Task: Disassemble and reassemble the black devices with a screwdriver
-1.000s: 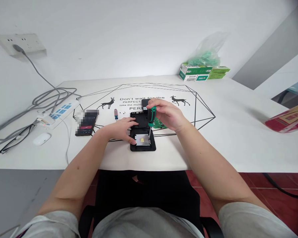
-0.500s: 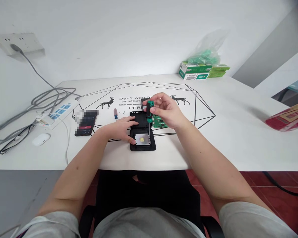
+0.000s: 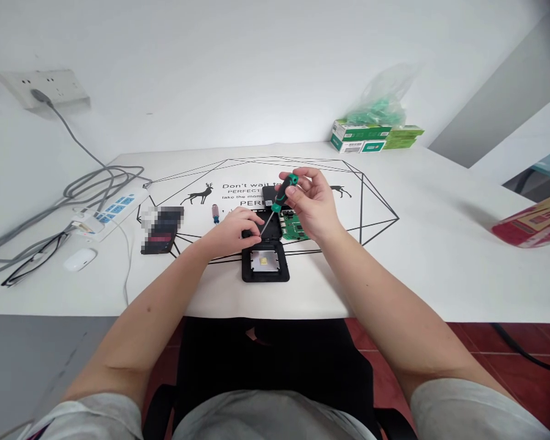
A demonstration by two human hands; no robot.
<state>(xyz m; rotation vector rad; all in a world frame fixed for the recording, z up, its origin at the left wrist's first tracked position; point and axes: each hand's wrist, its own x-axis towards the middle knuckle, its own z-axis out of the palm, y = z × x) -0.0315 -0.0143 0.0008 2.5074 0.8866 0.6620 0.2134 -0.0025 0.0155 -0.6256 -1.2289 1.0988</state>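
A green-and-black screwdriver [image 3: 282, 194] is held by its handle in my right hand [image 3: 318, 205], its shaft slanting down to the left. My left hand [image 3: 236, 232] meets the tip, thumb and forefinger pinched together there; whatever sits between them is too small to see. Below the hands lies a black square casing part [image 3: 280, 275] with a silver metal plate [image 3: 266, 261] and a yellowish pad at its middle. Another black casing part [image 3: 271, 227] lies just beyond it, partly covered by my left hand. To its right is a green circuit board [image 3: 293, 227], partly behind my right hand.
A small screwdriver with a clear handle [image 3: 215, 214] lies left of the casing. Farther left are a phone [image 3: 165, 231], a white earbud case [image 3: 80, 260], glasses [image 3: 32, 260] and a power strip [image 3: 114, 211] with cables. Green boxes [image 3: 362, 135] stand at the back right.
The screwdriver has lifted off the metal plate and tilted, its tip now up at my left fingers. My left hand has left the casing's edge and closed into a pinch.
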